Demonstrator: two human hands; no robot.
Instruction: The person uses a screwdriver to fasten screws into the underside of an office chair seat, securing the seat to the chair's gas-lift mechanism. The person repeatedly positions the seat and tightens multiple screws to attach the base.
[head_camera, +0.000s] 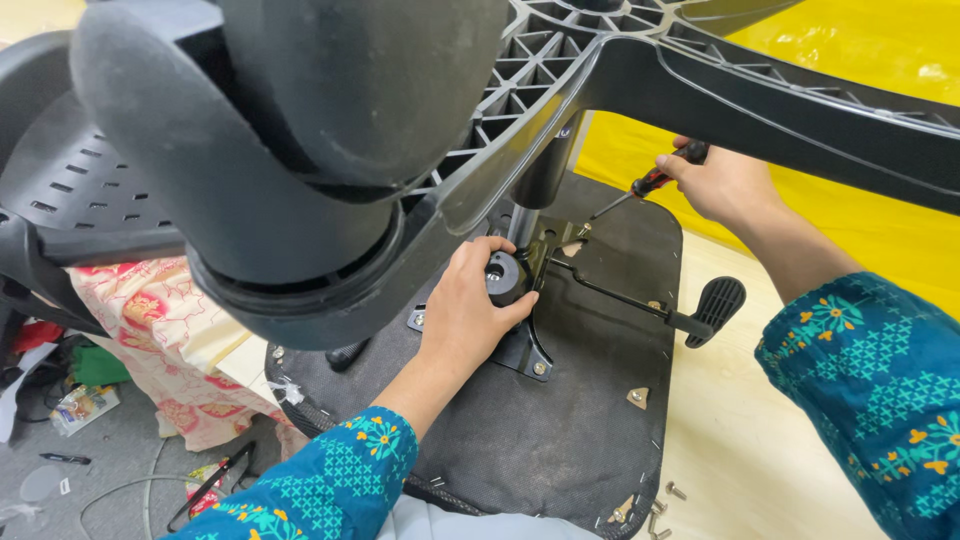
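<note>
I am looking under a black chair base (700, 80) looming over the upturned seat (560, 430) lying on the table (730, 440). My left hand (465, 310) is gripping the round knob (505, 275) on the metal plate (535, 350). My right hand (720, 182) is clasping a screwdriver (640, 190), its tip touching a screw (582, 229) at the plate's far edge.

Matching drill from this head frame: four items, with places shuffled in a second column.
1. screwdriver
2. round black knob
3. lever paddle
4. loose screws

a. on the wood surface near the seat's edge
b. under the left hand
c. held in the right hand
d. sticking out over the seat's right side

Pairs: 1-c, 2-b, 3-d, 4-a
</note>
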